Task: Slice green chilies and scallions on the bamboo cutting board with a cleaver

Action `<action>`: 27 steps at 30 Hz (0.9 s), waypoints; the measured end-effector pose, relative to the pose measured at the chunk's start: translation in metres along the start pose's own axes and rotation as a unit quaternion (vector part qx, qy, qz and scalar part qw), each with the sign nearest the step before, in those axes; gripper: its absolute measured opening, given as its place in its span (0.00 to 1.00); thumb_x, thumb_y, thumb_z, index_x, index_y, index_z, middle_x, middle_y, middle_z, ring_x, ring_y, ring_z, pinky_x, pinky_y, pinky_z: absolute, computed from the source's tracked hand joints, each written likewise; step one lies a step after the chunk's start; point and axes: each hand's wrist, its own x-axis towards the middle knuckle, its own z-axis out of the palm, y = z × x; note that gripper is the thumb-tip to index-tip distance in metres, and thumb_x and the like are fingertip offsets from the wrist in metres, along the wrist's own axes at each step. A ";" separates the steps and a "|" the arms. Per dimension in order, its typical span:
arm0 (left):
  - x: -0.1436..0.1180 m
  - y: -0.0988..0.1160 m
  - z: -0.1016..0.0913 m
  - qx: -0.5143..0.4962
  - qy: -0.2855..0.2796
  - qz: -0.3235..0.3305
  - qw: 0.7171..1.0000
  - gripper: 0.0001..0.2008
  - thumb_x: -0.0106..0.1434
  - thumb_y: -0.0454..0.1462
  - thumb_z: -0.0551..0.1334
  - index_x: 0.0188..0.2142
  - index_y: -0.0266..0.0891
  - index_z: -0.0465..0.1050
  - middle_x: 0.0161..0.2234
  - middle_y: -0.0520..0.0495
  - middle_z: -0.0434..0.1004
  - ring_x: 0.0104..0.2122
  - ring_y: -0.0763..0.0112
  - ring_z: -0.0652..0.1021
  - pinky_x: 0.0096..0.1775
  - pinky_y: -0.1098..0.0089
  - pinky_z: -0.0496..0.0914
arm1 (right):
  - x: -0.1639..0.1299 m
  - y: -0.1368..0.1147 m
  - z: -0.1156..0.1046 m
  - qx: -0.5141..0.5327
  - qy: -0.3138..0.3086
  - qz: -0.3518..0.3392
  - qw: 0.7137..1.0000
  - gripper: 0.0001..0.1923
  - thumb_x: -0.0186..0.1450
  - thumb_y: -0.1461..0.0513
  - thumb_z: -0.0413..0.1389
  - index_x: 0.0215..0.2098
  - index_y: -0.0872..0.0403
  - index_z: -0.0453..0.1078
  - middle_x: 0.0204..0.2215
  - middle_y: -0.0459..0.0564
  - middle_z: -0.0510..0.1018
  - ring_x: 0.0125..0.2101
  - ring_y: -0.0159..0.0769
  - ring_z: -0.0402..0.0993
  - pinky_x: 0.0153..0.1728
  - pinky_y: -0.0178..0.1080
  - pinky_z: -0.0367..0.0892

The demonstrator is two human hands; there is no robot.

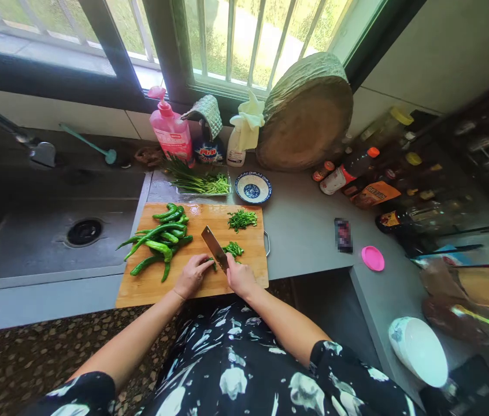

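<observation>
My right hand [240, 278] is wrapped round the handle of a kitchen knife [215, 247], whose broad blade slants up and left over the wooden cutting board [201, 289]. Just left of the blade, the fingers of my left hand [193, 274] press on a short piece of green pepper [213, 264], mostly hidden by them. Sliced green pepper [233, 249] lies right of the knife. Farther back on the board sits a pile of chopped greens [242, 219]. Whole green peppers [162, 238] are heaped on the board's left side.
A sink [54, 271] adjoins the board on the left. Behind it stand a tray of green stalks [204, 184], a blue-rimmed bowl [254, 188], a pink pump bottle [171, 134] and a round wooden block [307, 124]. Sauce bottles [348, 172], a pink lid [373, 258] and a white bowl [418, 351] are rightward.
</observation>
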 end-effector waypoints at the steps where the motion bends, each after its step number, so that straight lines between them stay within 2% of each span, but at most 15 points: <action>1: 0.000 0.000 0.001 0.001 0.005 -0.008 1.000 0.14 0.64 0.33 0.50 0.41 0.41 0.73 0.38 0.42 0.74 0.38 0.67 0.73 0.40 0.64 0.71 | -0.001 0.003 -0.002 -0.001 0.001 0.001 1.000 0.27 0.65 0.63 0.44 0.62 0.57 0.45 0.35 0.56 0.77 0.34 0.40 0.75 0.35 0.37 0.68; 8: 0.009 0.002 0.007 -0.005 0.030 -0.004 1.000 0.12 0.64 0.35 0.50 0.37 0.38 0.73 0.35 0.43 0.76 0.35 0.68 0.74 0.39 0.66 0.71 | -0.013 0.004 -0.014 -0.011 0.005 -0.005 1.000 0.28 0.64 0.63 0.45 0.61 0.56 0.43 0.35 0.55 0.77 0.33 0.39 0.75 0.34 0.37 0.68; 13: 0.009 0.000 0.006 -0.007 0.013 0.010 1.000 0.13 0.64 0.34 0.50 0.37 0.38 0.73 0.36 0.43 0.76 0.37 0.68 0.75 0.40 0.66 0.71 | -0.014 -0.002 -0.018 -0.005 0.005 -0.007 1.000 0.28 0.63 0.64 0.45 0.61 0.57 0.46 0.33 0.56 0.77 0.32 0.41 0.76 0.33 0.37 0.68; 22: 0.011 0.000 0.002 -0.002 0.002 0.027 1.000 0.13 0.64 0.33 0.50 0.38 0.38 0.74 0.36 0.43 0.77 0.37 0.68 0.75 0.40 0.66 0.72 | -0.030 0.002 -0.017 -0.007 -0.044 0.000 0.999 0.30 0.63 0.63 0.47 0.62 0.59 0.44 0.32 0.57 0.77 0.32 0.43 0.75 0.33 0.39 0.67; 27: 0.009 0.001 0.001 0.005 0.011 0.030 0.999 0.13 0.64 0.33 0.51 0.38 0.38 0.74 0.36 0.44 0.76 0.37 0.69 0.75 0.40 0.67 0.71 | -0.025 0.002 -0.022 0.010 -0.029 0.026 0.999 0.28 0.64 0.63 0.45 0.61 0.58 0.46 0.33 0.56 0.77 0.32 0.41 0.75 0.32 0.37 0.66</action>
